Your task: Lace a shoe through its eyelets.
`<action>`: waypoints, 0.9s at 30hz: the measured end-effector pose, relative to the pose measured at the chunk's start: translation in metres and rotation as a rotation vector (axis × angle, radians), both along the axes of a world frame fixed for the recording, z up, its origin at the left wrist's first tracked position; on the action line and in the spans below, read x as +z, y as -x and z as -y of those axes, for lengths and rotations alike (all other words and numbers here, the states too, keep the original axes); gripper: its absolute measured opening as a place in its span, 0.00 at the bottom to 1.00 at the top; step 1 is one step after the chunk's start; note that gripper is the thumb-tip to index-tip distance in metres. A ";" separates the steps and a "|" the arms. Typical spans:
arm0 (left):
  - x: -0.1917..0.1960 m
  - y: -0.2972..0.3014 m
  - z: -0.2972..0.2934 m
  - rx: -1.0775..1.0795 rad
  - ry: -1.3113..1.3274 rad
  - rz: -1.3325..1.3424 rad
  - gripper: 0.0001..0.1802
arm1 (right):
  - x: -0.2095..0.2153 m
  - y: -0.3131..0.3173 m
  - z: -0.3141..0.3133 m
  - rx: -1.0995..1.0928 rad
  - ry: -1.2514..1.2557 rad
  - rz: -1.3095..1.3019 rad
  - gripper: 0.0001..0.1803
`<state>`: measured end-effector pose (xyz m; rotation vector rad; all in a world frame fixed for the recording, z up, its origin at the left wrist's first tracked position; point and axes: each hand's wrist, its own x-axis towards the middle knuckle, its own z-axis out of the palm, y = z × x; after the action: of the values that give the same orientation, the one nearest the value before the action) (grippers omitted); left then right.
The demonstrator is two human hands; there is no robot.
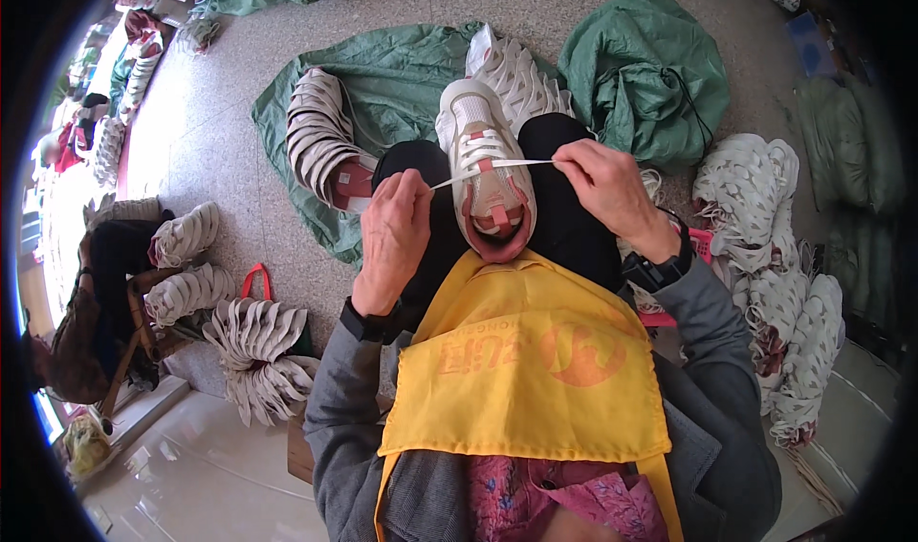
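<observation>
A beige and white sneaker [490,201] with pink trim rests between my knees, its toe pointing away from me. White lace [507,163] crosses its tongue and runs out taut to both sides. On the left, my left hand [394,231] pinches one lace end in closed fingers. Farther right, my right hand [604,186] grips the other end between thumb and fingertips. Both hands are apart from the shoe itself. A yellow apron [526,370] covers my lap just behind the heel.
A curved stack of nested shoe pieces [320,131] lies on a green sack [382,54] ahead. Another green sack [645,74] bulges at the far right. More white shoe stacks [755,198] stand to the right and shoe bundles [253,341] at left, near a seated person [96,303].
</observation>
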<state>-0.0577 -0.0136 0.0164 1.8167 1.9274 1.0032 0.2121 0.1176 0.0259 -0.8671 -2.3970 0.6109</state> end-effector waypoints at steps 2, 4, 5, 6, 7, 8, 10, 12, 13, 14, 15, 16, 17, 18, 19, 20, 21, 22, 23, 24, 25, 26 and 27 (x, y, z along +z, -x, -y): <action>0.001 0.009 0.007 0.027 0.040 -0.035 0.06 | 0.008 -0.010 0.000 -0.023 0.032 -0.001 0.03; 0.006 0.017 0.016 0.052 0.025 -0.098 0.07 | 0.009 -0.022 -0.003 -0.068 0.035 0.005 0.04; 0.009 0.021 0.018 0.055 -0.015 -0.141 0.07 | 0.012 -0.030 -0.003 -0.098 0.061 0.013 0.04; 0.011 0.025 0.021 0.060 -0.055 -0.182 0.07 | 0.013 -0.038 -0.005 -0.127 0.086 0.022 0.05; 0.010 0.030 0.027 0.078 -0.027 -0.192 0.08 | 0.011 -0.048 -0.008 -0.161 0.105 0.016 0.05; 0.012 0.036 0.033 0.106 -0.005 -0.202 0.08 | 0.012 -0.057 -0.010 -0.206 0.129 0.040 0.05; 0.015 0.048 0.043 0.164 0.035 -0.222 0.08 | 0.014 -0.078 -0.014 -0.295 0.174 0.089 0.04; 0.016 0.064 0.054 0.214 0.064 -0.226 0.07 | 0.004 -0.103 -0.023 -0.352 0.151 0.074 0.05; 0.017 0.072 0.059 0.252 0.099 -0.191 0.07 | 0.003 -0.113 -0.026 -0.387 0.154 0.083 0.05; 0.019 0.080 0.064 0.291 0.135 -0.159 0.07 | 0.000 -0.125 -0.029 -0.420 0.158 0.089 0.05; 0.013 0.092 0.072 0.322 0.102 -0.190 0.07 | -0.005 -0.138 -0.034 -0.438 0.170 0.088 0.05; 0.010 0.106 0.079 0.329 0.106 -0.224 0.06 | -0.010 -0.151 -0.038 -0.479 0.228 0.075 0.05; 0.009 0.118 0.087 0.373 0.139 -0.234 0.06 | -0.014 -0.160 -0.042 -0.515 0.288 0.060 0.05; 0.008 0.129 0.092 0.410 0.169 -0.244 0.05 | -0.017 -0.172 -0.046 -0.557 0.345 0.045 0.05; 0.006 0.142 0.096 0.433 0.177 -0.247 0.05 | -0.021 -0.183 -0.049 -0.566 0.324 0.037 0.05; 0.006 0.153 0.103 0.463 0.192 -0.256 0.05 | -0.025 -0.190 -0.053 -0.569 0.325 0.040 0.05; 0.005 0.163 0.109 0.469 0.178 -0.259 0.06 | -0.026 -0.197 -0.055 -0.579 0.317 0.044 0.05; 0.003 0.174 0.114 0.491 0.185 -0.266 0.06 | -0.027 -0.204 -0.057 -0.589 0.310 0.048 0.06; -0.001 0.184 0.121 0.517 0.195 -0.274 0.06 | -0.030 -0.211 -0.061 -0.585 0.314 0.054 0.06; -0.001 0.191 0.124 0.538 0.203 -0.281 0.06 | -0.032 -0.219 -0.064 -0.597 0.319 0.061 0.06; 0.000 0.197 0.129 0.514 0.174 -0.272 0.05 | -0.034 -0.226 -0.067 -0.608 0.324 0.068 0.06; -0.001 0.204 0.134 0.534 0.187 -0.276 0.05 | -0.037 -0.231 -0.071 -0.615 0.331 0.075 0.06; -0.004 0.211 0.138 0.550 0.198 -0.277 0.05 | -0.038 -0.235 -0.073 -0.625 0.322 0.076 0.06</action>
<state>-0.2689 -0.1520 0.0126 1.4000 2.6777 0.6868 0.4471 0.1903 -0.0119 -1.7059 -1.9433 0.7160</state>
